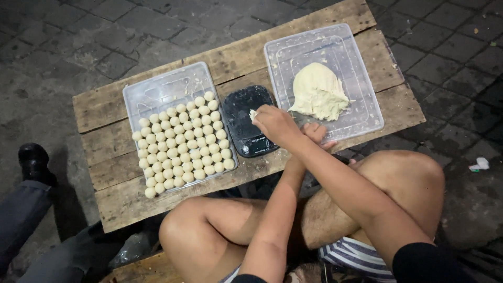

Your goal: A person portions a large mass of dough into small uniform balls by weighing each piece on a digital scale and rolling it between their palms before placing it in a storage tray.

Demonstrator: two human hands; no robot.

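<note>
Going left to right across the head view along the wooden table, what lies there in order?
Black shoe on the paving → tray of dough balls → black kitchen scale → right hand pinching a dough piece over the scale → dough lump in the clear tray.

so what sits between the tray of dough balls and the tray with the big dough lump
A black kitchen scale, seen in the head view, with the right hand holding a small dough piece over it.
</note>
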